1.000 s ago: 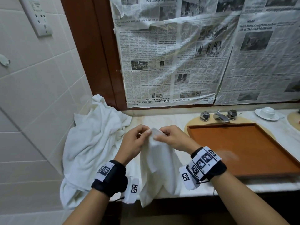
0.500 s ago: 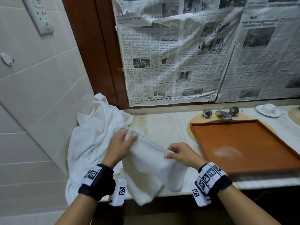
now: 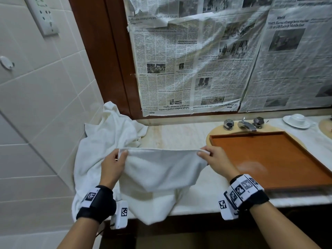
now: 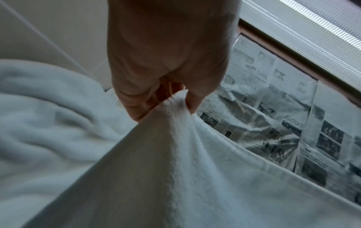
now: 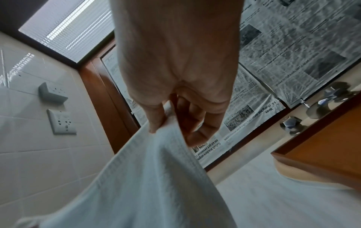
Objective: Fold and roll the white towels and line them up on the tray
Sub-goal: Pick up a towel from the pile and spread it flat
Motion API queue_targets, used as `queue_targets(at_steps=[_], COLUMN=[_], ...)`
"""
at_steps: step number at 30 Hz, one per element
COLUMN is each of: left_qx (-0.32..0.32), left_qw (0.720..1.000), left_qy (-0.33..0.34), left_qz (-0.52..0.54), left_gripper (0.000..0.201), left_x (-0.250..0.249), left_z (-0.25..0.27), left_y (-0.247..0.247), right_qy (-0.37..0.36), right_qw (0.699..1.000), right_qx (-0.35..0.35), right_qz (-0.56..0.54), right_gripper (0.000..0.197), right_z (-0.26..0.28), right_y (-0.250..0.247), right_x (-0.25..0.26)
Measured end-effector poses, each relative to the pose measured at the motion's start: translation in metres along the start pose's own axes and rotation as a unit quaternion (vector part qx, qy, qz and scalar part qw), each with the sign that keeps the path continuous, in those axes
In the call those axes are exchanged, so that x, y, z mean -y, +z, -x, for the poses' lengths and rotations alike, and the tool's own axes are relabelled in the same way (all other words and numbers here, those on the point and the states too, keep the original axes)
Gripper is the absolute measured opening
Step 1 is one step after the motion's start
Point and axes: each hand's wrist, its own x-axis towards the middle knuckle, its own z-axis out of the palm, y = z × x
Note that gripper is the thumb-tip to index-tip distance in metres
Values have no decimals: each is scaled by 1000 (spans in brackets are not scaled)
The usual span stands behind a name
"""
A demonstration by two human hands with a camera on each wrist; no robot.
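A small white towel (image 3: 161, 169) hangs stretched between my two hands above the marble counter, its lower part draping over the front edge. My left hand (image 3: 119, 155) pinches its left top corner (image 4: 175, 106). My right hand (image 3: 203, 153) pinches the right top corner (image 5: 166, 123). A heap of other white towels (image 3: 107, 137) lies crumpled at the counter's left end against the tiled wall. The brown wooden tray (image 3: 265, 155), with nothing in it, sits to the right over the sink.
A chrome tap (image 3: 246, 124) with two knobs stands behind the tray. A white cup on a saucer (image 3: 296, 120) sits at the far right. Newspaper (image 3: 215, 69) covers the mirror; a wall socket (image 3: 45, 17) is on the left wall.
My hands have drawn apart, left one leftward and right one rightward, pulling the towel's top edge taut and spreading it wide from a bunched hang.
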Motion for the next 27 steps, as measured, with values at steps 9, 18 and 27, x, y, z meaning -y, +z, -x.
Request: queue_targets(at_steps=[9, 18, 27], left_qx=[70, 234, 394], left_qw=[995, 954, 901], left_qy=[-66, -88, -120], left_qz=[-23, -167, -140], left_gripper=[37, 29, 48], left_x=[35, 67, 43], left_z=[26, 58, 83], left_y=[45, 122, 132], right_qy=[-8, 49, 86], right_qw=[1000, 998, 995], right_qx=[-21, -3, 5], right_qz=[-22, -25, -40], right_gripper=[11, 13, 15], right_z=[1, 25, 41], right_y=[-33, -38, -24], right_x=[12, -5, -28])
